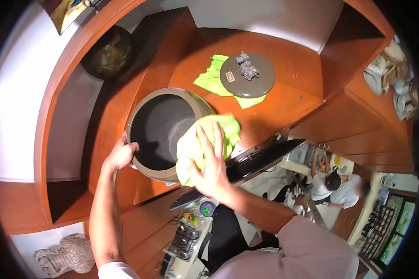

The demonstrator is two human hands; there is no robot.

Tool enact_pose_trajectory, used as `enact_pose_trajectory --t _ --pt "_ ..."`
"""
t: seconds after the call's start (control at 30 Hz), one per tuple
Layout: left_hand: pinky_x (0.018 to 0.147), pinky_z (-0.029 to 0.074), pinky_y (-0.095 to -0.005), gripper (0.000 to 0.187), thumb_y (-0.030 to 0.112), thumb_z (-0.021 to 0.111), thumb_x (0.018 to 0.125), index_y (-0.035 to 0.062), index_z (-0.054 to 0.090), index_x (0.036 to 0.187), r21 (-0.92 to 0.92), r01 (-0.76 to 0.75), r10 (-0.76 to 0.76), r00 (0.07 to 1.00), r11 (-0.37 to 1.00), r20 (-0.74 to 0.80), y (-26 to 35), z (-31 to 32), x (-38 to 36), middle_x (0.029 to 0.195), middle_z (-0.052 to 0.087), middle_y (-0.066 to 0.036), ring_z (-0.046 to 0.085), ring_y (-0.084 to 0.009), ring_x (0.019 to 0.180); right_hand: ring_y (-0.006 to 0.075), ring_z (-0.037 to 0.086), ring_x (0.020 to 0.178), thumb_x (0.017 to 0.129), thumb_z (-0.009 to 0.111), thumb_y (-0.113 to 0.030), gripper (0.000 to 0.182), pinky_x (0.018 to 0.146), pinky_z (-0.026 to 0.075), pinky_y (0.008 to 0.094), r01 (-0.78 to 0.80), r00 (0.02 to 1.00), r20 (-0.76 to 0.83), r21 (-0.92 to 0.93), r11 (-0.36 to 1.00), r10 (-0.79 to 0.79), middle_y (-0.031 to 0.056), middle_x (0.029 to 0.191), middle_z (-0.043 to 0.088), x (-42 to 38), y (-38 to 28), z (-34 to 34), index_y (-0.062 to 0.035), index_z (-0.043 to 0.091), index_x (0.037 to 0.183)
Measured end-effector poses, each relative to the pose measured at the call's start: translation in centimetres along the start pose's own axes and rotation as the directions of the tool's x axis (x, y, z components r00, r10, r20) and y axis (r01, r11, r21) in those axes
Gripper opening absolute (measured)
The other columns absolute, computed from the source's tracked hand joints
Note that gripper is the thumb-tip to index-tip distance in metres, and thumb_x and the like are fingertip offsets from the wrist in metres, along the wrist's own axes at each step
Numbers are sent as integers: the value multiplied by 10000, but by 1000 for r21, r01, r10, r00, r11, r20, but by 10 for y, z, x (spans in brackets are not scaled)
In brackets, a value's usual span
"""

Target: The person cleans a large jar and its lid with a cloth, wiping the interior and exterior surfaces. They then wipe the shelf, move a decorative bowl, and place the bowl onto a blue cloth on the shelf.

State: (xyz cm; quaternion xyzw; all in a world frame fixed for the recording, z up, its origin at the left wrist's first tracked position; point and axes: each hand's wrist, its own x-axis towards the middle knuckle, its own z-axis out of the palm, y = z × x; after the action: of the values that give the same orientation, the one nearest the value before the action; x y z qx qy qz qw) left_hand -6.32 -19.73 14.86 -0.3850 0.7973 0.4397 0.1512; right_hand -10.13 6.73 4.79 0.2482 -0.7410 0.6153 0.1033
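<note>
A large round ceramic pot (pixel 160 135), dark inside with a tan rim, stands on the wooden shelf with its mouth towards me. My left hand (pixel 122 154) grips the left side of its rim, thumb over the edge. On the pot's right side, my right hand (pixel 212 169) presses a bunched lime-green cloth (pixel 198 139) against the rim and outer wall, fingers spread over the fabric. Behind the pot lies a round grey lid (pixel 260 69) with a sculpted animal-like knob (pixel 246 66). A second green cloth (pixel 214 79) is spread beneath the lid.
A dark painted round vase (pixel 108 53) sits in the left compartment. Below the shelf edge is a flat black panel (pixel 246 169), perhaps a screen. Several people (pixel 328 183) are in the room at lower right. A patterned jar (pixel 70 253) stands lower left, and pale figurines (pixel 388 76) at right.
</note>
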Motion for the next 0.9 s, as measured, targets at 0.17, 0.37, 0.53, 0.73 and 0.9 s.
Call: enact_pose_trajectory --t 0.17,0.37,0.53,0.73,0.9 --pt "525 615 -385 669 65 524 794 91 373 1446 0 -11 11 1000 1000 14 9 0 -4 991 656 -164 697 -253 694 344 529 1276 883 699 -271 601 1083 416 433 -152 926 361 101 983 106 224 1373 532 123 50 11 -27 540 1408" --pt "524 631 -425 568 66 530 830 47 390 1380 10 -38 38 998 999 46 7 -4 0 998 653 -193 715 -280 683 68 631 890 938 676 -425 438 777 504 247 -648 460 808 23 761 367 15 1083 705 227 75 58 -56 704 1174" --pt "817 602 -440 1070 459 721 880 11 64 1596 -219 46 -142 885 975 -443 -11 35 -23 1449 477 -290 651 -356 1144 190 639 1026 1007 594 -274 325 853 519 353 -538 842 376 516 667 388 107 1091 695 156 76 23 -29 656 1211" --pt "916 550 -590 577 459 557 1008 50 460 1403 -701 304 -294 946 645 140 3 106 -84 1435 462 -260 533 -412 1233 347 525 1305 1036 537 -324 492 1086 419 429 -39 989 -117 347 937 84 243 1407 516 22 43 -9 13 510 1393" --pt "695 658 -487 197 145 443 989 -3 511 1101 -693 342 -459 888 635 18 5 98 -54 1160 586 -237 657 -376 973 454 378 1405 1021 559 -356 546 1162 317 516 33 994 -110 291 956 0 272 1518 374 -3 33 0 6 498 1426"
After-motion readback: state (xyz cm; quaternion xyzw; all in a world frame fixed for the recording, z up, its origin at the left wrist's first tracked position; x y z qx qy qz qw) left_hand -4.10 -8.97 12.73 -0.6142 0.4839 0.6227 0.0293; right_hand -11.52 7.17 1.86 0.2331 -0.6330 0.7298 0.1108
